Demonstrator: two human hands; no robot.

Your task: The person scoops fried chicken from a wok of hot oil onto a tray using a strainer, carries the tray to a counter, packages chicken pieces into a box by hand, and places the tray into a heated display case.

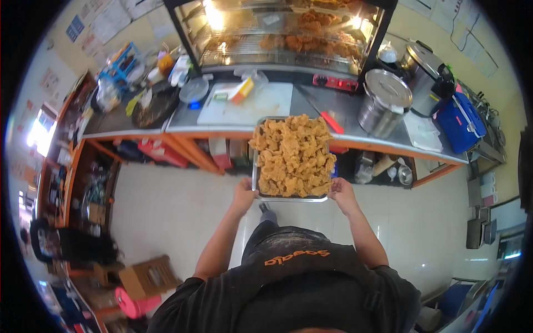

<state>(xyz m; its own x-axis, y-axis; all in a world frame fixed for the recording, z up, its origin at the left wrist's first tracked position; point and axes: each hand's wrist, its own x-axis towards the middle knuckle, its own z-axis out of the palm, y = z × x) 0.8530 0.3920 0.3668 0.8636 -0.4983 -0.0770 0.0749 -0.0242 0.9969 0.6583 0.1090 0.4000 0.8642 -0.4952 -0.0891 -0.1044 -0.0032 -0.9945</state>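
Note:
A metal tray [255,176] heaped with golden fried chicken pieces [293,155] is held out in front of my body. My left hand [244,195] grips its near left corner, fingers closed on the rim. At the near right corner my right hand [342,194] is closed on the opposite rim. The tray's far edge overlaps the counter front in this view. Just beyond it lies a white cutting board [250,111] with a yellow and orange packet [242,90] on it. Behind the counter's back part stands a lit glass display warmer [277,39] with fried chicken on its shelves.
On the counter [222,131], a red-handled knife [331,122] lies right of the board. A lidded steel pot [383,105] and blue bag [458,123] stand farther right. A black wok [155,105] sits at left. Cardboard box [149,277] and pink container [135,303] are behind left.

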